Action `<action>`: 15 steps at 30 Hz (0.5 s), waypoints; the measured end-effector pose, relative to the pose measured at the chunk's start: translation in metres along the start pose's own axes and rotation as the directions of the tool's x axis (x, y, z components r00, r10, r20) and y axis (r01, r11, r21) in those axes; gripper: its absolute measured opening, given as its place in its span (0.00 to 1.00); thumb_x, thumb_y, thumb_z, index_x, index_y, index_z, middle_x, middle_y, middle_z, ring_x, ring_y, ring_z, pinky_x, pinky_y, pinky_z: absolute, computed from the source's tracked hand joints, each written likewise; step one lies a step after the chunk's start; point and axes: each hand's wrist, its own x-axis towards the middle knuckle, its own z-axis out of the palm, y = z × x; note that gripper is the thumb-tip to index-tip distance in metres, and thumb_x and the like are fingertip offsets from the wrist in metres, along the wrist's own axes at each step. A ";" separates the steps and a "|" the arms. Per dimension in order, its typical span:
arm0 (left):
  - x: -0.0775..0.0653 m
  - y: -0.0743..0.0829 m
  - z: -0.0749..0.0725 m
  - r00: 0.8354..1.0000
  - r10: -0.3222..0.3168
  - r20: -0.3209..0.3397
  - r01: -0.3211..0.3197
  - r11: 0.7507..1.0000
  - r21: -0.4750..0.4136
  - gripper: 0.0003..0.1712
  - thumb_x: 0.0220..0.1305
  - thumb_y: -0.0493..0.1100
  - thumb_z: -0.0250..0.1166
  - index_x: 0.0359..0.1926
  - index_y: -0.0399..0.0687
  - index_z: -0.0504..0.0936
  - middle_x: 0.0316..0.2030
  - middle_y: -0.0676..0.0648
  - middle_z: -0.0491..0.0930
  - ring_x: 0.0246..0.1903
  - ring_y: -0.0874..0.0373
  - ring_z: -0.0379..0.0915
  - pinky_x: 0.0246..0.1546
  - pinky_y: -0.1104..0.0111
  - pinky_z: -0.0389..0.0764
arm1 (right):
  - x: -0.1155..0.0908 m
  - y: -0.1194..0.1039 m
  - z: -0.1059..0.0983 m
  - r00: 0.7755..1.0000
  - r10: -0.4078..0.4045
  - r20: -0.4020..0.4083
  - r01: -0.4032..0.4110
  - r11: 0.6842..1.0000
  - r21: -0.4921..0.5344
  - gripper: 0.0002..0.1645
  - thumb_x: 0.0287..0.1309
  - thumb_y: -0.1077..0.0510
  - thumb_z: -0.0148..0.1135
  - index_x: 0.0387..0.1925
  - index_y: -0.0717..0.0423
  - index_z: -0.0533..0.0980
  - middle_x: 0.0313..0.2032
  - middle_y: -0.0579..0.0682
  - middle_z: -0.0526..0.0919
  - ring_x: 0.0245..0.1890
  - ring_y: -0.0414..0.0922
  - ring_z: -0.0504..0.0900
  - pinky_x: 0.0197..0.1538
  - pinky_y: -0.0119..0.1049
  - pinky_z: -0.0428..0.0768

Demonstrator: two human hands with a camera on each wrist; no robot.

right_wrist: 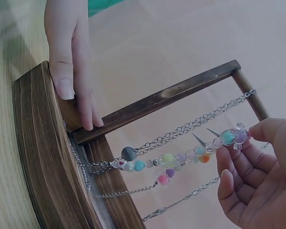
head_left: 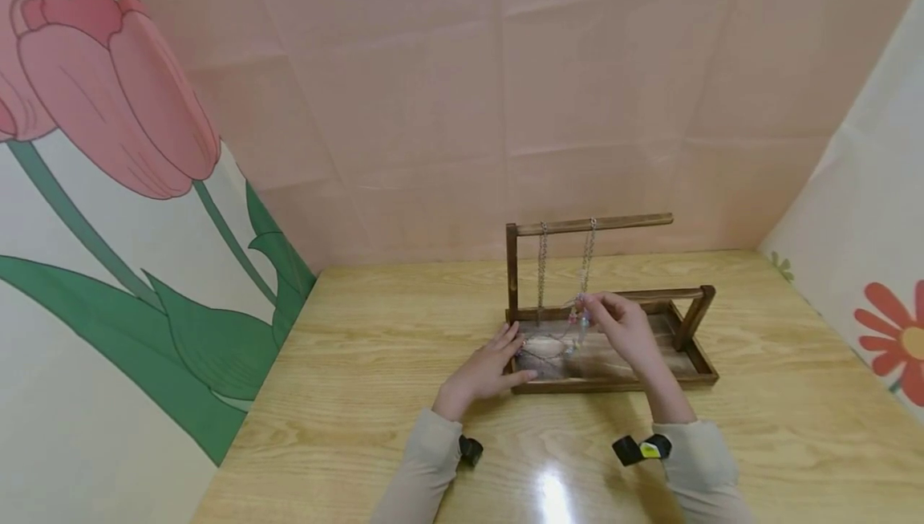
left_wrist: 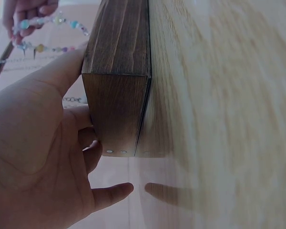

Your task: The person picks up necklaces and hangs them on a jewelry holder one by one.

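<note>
My right hand point(head_left: 624, 327) pinches a pastel beaded bracelet point(right_wrist: 183, 156) between thumb and fingers, above a dark wooden jewelry stand point(head_left: 613, 386) with a tray base. Round beads in turquoise, purple, yellow and pink show along the strand. The left hand point(head_left: 482, 375) rests at the tray's left end; in the left wrist view its thumb lies over the wooden wall point(left_wrist: 117, 109) and the little finger sticks out free. Two silver chain necklaces point(head_left: 543, 267) hang from the stand's upper bar point(head_left: 628, 221). Another thin chain point(right_wrist: 119, 194) with a pink bead runs into the tray.
A lower bar point(head_left: 664, 294) spans the stand's right part on a slanted post point(head_left: 693, 323). The stand sits on a light wood-grain table point(head_left: 375, 347). Behind it hangs a pink backdrop point(head_left: 404, 107), with a tulip-printed sheet point(head_left: 115, 91) on the left.
</note>
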 end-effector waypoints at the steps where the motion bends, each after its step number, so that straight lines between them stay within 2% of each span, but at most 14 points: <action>1: 0.000 0.000 0.000 1.000 -0.001 -0.001 0.001 1.000 0.002 0.45 0.63 0.70 0.45 0.72 0.50 0.50 0.73 0.51 0.36 0.72 0.55 0.30 0.64 0.49 0.58 | 0.001 0.003 0.000 1.000 0.003 0.003 -0.003 1.000 -0.001 0.22 0.68 0.51 0.48 0.40 0.66 0.78 0.35 0.61 0.82 0.31 0.42 0.78 0.34 0.35 0.80; 5: 0.001 0.001 0.000 1.000 -0.004 0.002 0.004 1.000 0.004 0.45 0.63 0.70 0.45 0.72 0.50 0.49 0.73 0.51 0.36 0.72 0.55 0.30 0.64 0.48 0.58 | 0.005 0.016 0.001 1.000 0.006 -0.001 -0.006 1.000 0.013 0.25 0.67 0.47 0.47 0.41 0.65 0.78 0.31 0.54 0.82 0.30 0.40 0.78 0.34 0.33 0.80; 9: 0.000 0.001 0.000 1.000 -0.015 0.005 0.015 1.000 -0.005 0.44 0.63 0.69 0.45 0.72 0.51 0.49 0.73 0.52 0.36 0.72 0.55 0.30 0.64 0.47 0.58 | 0.006 0.017 0.001 1.000 0.007 -0.029 -0.005 0.998 0.064 0.24 0.67 0.47 0.48 0.42 0.65 0.77 0.29 0.47 0.81 0.29 0.40 0.79 0.32 0.29 0.79; 12: 0.000 0.000 0.000 1.000 -0.019 0.008 0.019 1.000 -0.009 0.44 0.63 0.69 0.46 0.72 0.51 0.49 0.73 0.52 0.36 0.72 0.56 0.30 0.64 0.47 0.58 | 0.007 0.015 0.003 0.998 0.028 -0.061 -0.022 0.996 0.090 0.23 0.67 0.49 0.49 0.43 0.66 0.77 0.30 0.49 0.81 0.30 0.42 0.79 0.30 0.29 0.78; 14: 0.000 0.000 0.000 1.000 -0.023 0.010 0.023 1.000 -0.007 0.44 0.63 0.69 0.46 0.72 0.52 0.49 0.73 0.52 0.36 0.72 0.56 0.30 0.64 0.47 0.58 | 0.006 0.013 0.001 0.999 0.025 -0.033 -0.021 0.992 0.121 0.23 0.67 0.48 0.49 0.45 0.66 0.77 0.33 0.53 0.82 0.31 0.44 0.80 0.32 0.31 0.79; 15: 0.000 0.000 0.000 1.000 -0.025 0.011 0.025 1.000 -0.006 0.45 0.63 0.70 0.46 0.72 0.52 0.49 0.73 0.52 0.35 0.72 0.56 0.29 0.64 0.48 0.58 | 0.004 0.011 0.000 1.000 -0.002 -0.011 0.004 0.985 0.175 0.24 0.67 0.48 0.49 0.45 0.65 0.77 0.34 0.54 0.82 0.32 0.44 0.80 0.33 0.31 0.79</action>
